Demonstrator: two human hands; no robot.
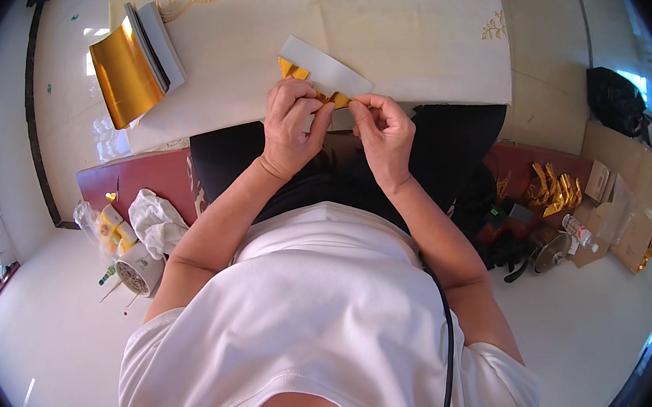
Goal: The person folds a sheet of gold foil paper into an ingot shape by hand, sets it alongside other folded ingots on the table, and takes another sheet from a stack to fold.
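Note:
Over the near edge of the table, both my hands pinch a piece of gold foil paper (339, 100). It is partly folded, with a shiny gold side and a pale white side (327, 65) that stretches beyond my fingers. A gold folded corner (293, 69) shows just past my left hand (294, 122), whose fingers are closed around the paper's left part. My right hand (385, 135) grips the right end between thumb and forefinger. The parts of the paper under my fingers are hidden.
A stack of gold foil sheets (126, 74) lies at the left of the cloth-covered table (406, 23). On the red bench (149, 167) to the left are a white cloth (158, 223) and a container (137, 270). Rightward lie folded gold pieces (553, 188), a bottle (580, 233) and a cardboard box (634, 186).

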